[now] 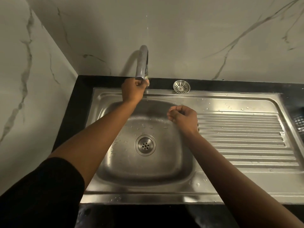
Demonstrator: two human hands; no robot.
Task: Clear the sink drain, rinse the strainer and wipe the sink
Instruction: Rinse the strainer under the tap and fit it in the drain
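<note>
Fingers of left hand [133,90] grip tap [142,63], right hand's [183,118] curl empty over wet sink [148,170]; strainer [181,86] at its back edge.

Readable text, labels, brands, numbers, signs: none.
Surfaces in view: the tap [142,63] gripped by the left hand [133,90], the strainer [181,86] just right of that grip, and the sink [230,102] steel below it. All are plain metal, with no legible marking on any of them.
</note>
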